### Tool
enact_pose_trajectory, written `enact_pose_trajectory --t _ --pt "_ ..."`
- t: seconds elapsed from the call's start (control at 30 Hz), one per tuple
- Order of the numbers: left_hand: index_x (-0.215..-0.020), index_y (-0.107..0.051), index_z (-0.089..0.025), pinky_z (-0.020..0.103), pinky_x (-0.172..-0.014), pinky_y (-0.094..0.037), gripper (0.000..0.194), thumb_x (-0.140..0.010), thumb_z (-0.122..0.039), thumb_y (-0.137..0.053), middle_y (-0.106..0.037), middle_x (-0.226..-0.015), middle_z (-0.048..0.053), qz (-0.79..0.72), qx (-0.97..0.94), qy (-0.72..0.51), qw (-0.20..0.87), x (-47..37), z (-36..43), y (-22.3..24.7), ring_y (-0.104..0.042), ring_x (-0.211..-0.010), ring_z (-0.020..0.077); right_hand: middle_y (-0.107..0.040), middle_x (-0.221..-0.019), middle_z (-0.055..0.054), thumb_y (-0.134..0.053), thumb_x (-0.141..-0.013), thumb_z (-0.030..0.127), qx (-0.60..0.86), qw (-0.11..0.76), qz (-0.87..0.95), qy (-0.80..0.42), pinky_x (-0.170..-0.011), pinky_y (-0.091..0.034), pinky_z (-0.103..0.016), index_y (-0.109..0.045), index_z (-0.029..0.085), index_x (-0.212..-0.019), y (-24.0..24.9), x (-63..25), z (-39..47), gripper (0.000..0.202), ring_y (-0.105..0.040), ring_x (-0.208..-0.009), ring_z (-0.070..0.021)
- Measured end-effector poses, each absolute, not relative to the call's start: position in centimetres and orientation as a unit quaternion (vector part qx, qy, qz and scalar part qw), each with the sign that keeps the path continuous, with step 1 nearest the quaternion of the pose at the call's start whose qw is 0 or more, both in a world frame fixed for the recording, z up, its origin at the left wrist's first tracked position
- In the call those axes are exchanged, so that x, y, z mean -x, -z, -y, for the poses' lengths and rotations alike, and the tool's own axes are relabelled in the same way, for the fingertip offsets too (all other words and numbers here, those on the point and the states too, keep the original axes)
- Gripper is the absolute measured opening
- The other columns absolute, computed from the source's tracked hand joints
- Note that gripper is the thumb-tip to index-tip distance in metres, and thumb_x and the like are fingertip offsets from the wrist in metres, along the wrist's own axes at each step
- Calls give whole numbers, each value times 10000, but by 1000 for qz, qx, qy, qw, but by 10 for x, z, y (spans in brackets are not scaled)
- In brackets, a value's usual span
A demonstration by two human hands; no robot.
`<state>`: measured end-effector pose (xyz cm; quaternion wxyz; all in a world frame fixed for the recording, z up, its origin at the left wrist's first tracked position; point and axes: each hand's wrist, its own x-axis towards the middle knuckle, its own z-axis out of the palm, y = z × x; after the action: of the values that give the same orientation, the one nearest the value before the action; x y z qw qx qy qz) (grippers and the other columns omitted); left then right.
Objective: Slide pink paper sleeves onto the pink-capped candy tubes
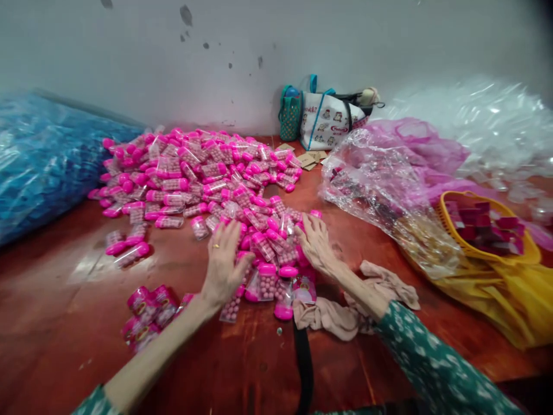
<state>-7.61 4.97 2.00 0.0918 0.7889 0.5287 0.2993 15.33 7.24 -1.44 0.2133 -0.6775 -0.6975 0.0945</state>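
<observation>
A large heap of clear bottles with pink caps and pink balls inside [173,184] spreads over the red table [207,369]. My left hand [224,265] lies over the near left side of the heap, fingers apart, a ring on one finger. At the heap's near right side, my right hand [317,242] touches the bottles with its fingers spread. Between my hands several bottles [268,279] lie at the near edge, beside a pink printed packet [305,286]. More pink printed packets [149,314] sit left of my left forearm.
Blue plastic bag [47,161] at left; white bag [328,121] and green holder [290,118] by the wall. On the right are clear plastic [380,190], a yellow basket [466,248] with dark pink pieces, and yellow cloth [496,300]. A beige cloth [330,317] lies near my right forearm.
</observation>
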Motion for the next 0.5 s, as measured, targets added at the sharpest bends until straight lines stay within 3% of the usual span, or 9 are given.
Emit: enact_pose_trajectory --t 0.13,0.33,0.5 --pt "-1406 -249 -203 619 -1028 -101 747 -773 -494 -519 -214 -1481 171 -473 -861 -181 52 46 -11 -5 -79 -1359 368 -310 -1419 -148 -248 -924 436 680 197 698 -104 -1015 -249 -475 -299 136 -1382 24 -147 -59 551 -224 -1305 -296" --pt "-1391 -291 -173 627 -1010 -129 811 -726 -561 -543 -189 -1479 207 -498 -856 -139 4 41 -40 11 -64 -1356 385 -317 -1418 -157 -236 -922 471 685 194 693 -115 -1004 -214 -544 -314 168 -1372 27 -130 -88 548 -250 -1291 -317" --pt "-1394 -284 -180 640 -1002 -133 749 -772 -544 -489 -192 -1482 191 -501 -858 -119 -4 43 -60 7 -39 -1360 374 -336 -1395 -171 -227 -926 467 685 205 688 -122 -994 -230 -537 -315 142 -1367 18 -131 -105 555 -273 -1269 -315"
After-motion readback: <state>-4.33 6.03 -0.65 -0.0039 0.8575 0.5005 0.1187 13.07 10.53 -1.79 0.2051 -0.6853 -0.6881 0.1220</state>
